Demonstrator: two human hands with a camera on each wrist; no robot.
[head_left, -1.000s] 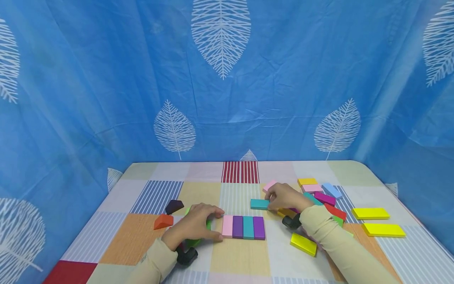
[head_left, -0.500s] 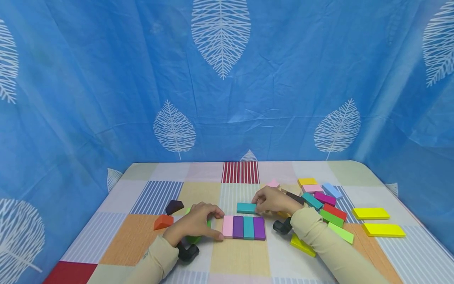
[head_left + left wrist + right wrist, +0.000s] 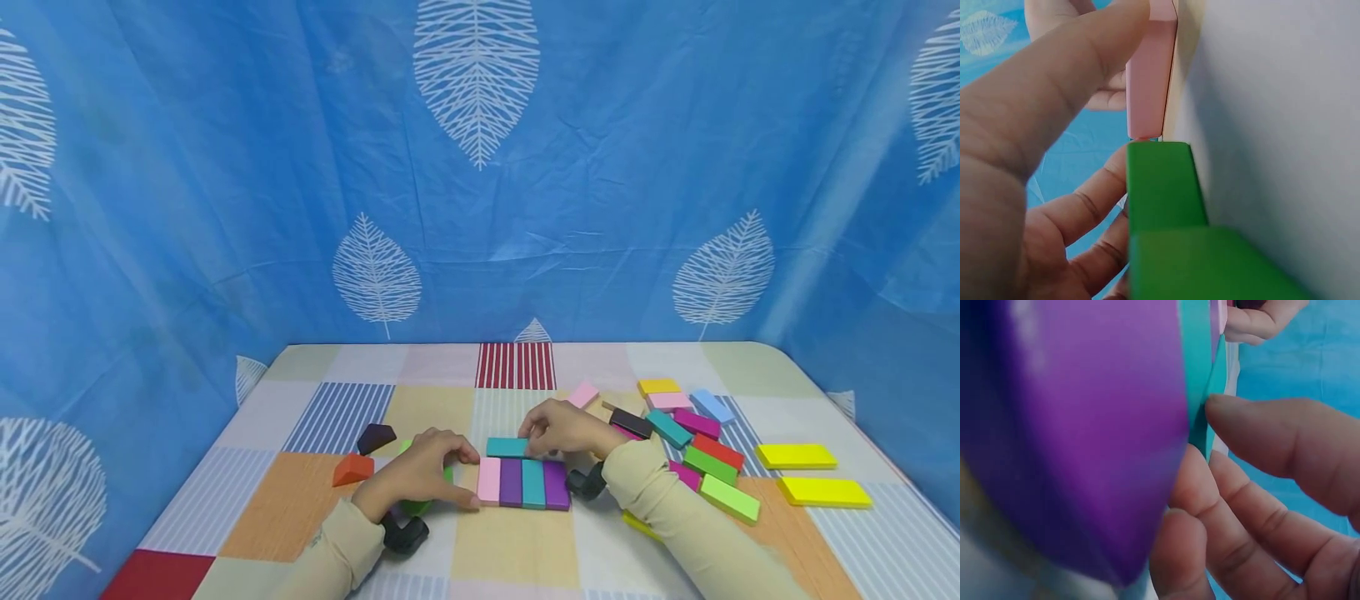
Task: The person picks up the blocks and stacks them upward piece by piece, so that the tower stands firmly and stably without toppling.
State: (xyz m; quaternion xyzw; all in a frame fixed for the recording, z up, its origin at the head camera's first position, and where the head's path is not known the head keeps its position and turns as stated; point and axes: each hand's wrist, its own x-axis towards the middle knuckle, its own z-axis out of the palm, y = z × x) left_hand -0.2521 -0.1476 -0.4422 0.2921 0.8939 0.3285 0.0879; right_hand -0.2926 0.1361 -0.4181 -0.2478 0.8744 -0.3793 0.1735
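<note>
My right hand [image 3: 562, 427] pinches a teal block [image 3: 506, 447] by its right end, lying crosswise along the far side of a row of blocks. In the right wrist view thumb and fingers meet on that teal block [image 3: 1215, 381]. Standing side by side in the row are a pink block [image 3: 489, 481], a purple block [image 3: 511, 483], another teal block [image 3: 533, 484] and a second purple block [image 3: 557, 485]. My left hand [image 3: 423, 471] spans the pink block at the row's left end, thumb at its near end, fingertips at its far end. Green blocks [image 3: 1166, 187] lie under the left palm, partly hidden.
To the left sit an orange-red block [image 3: 352, 470] and a dark block [image 3: 376, 437]. Several loose blocks, including a red block [image 3: 717, 451] and a light green block [image 3: 730, 498], are scattered right of my right arm. Two yellow blocks [image 3: 825, 492] lie farther right.
My right hand has carried the teal block leftward and nearer, up to the row's far side. My left hand stays at the pink block. The head view has shifted slightly.
</note>
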